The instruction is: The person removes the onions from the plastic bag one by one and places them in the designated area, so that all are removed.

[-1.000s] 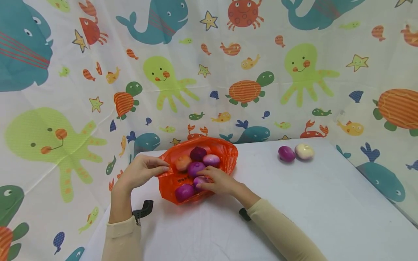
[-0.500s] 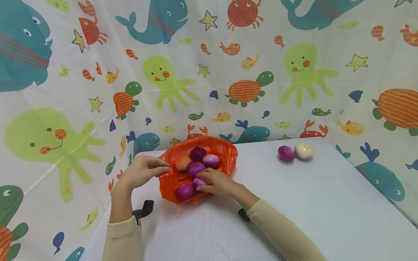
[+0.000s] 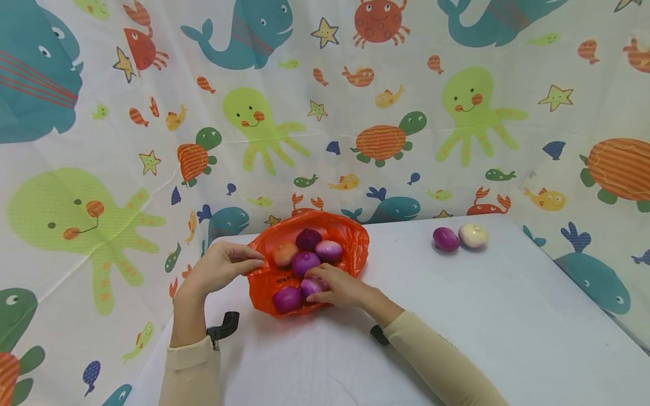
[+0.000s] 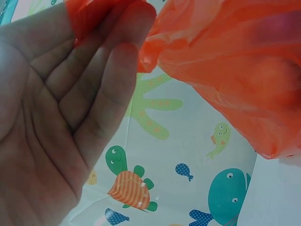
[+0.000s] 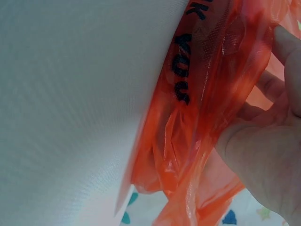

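An orange plastic bag (image 3: 350, 242) lies open on the white table (image 3: 457, 316) and holds several onions, most of them purple. My left hand (image 3: 254, 264) pinches the bag's left rim, and the left wrist view shows its fingertips (image 4: 127, 28) closed on the orange film (image 4: 235, 61). My right hand (image 3: 316, 282) reaches into the bag from the near side, fingers curled over a small purple onion (image 3: 308, 286). In the right wrist view, the right hand (image 5: 263, 160) lies against the crumpled bag wall (image 5: 202, 117), and the onion is hidden.
A purple onion (image 3: 446, 238) and a white onion (image 3: 473, 235) lie together at the far right of the table. A printed sea-animal curtain (image 3: 325, 113) closes in the back and both sides. The table's left edge runs close to my left forearm.
My right hand has drawn slightly inward and its fingers have curled closer round the small purple onion. The left hand and the bag have barely moved.
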The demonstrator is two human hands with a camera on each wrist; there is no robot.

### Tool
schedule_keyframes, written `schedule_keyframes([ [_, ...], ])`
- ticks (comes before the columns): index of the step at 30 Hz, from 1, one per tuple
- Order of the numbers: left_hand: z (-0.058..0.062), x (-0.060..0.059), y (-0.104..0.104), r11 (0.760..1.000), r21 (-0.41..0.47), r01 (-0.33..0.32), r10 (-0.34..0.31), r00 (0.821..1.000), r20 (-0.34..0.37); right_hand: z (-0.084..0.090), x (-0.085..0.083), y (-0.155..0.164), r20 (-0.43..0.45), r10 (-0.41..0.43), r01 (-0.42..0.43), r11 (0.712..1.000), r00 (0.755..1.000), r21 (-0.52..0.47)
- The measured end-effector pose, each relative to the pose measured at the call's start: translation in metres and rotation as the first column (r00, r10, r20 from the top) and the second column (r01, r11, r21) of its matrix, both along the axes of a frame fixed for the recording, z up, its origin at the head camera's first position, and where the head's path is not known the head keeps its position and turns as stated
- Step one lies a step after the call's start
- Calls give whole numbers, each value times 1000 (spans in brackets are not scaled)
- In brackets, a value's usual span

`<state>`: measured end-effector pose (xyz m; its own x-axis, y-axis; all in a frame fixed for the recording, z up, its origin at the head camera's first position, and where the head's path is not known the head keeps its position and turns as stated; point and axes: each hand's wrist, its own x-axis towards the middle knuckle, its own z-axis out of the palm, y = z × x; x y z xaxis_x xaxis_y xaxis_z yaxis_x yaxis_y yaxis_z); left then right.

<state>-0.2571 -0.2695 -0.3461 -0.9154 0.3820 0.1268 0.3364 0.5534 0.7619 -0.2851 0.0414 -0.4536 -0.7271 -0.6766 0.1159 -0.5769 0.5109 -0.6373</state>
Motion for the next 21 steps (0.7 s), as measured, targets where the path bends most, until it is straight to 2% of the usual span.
schedule_keyframes([
  [8,-1,0,-1,1000,6,0,0,1000,18,1,1,0,-10,5,-5,1000,1000,-28],
  [14,-1,1,-1,1000,11,-2,1,1000,24,2,-1,2,16,-7,8,996,1000,-91],
  [21,1,1,-1,1000,14,0,0,1000,25,2,-6,6,-14,0,-3,986,1000,-169],
])
